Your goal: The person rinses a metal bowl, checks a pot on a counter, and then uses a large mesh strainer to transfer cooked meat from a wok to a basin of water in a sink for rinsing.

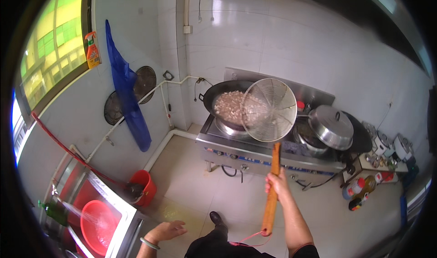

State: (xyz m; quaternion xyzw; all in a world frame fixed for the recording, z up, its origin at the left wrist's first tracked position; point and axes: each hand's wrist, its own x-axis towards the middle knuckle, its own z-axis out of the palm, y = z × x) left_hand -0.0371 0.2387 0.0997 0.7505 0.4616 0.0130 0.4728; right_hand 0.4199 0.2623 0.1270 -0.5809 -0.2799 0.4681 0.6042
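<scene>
My right hand (pixel 280 184) grips the flat wooden handle (pixel 271 200) of a large round wire skimmer (pixel 269 109). A pink cord loops from the handle's lower end. The skimmer's mesh is held up over the right part of a big black wok (pixel 208 101), hiding that side of it. Pale chopped pieces (pixel 228 106) lie in cloudy liquid in the wok, seen partly through the mesh. Nothing is in my left hand (pixel 169 230); it hangs over the floor near the sink's edge, fingers somewhat apart, a pale bangle on the wrist.
The wok stands on a stainless steel gas range (pixel 235 160). To its right are a domed metal lid (pixel 331 126) and a dark cloth (pixel 295 148). Water runs from a tap (pixel 56 193) into a red basin (pixel 87 217) in the sink. A red bucket (pixel 148 189) stands on the floor.
</scene>
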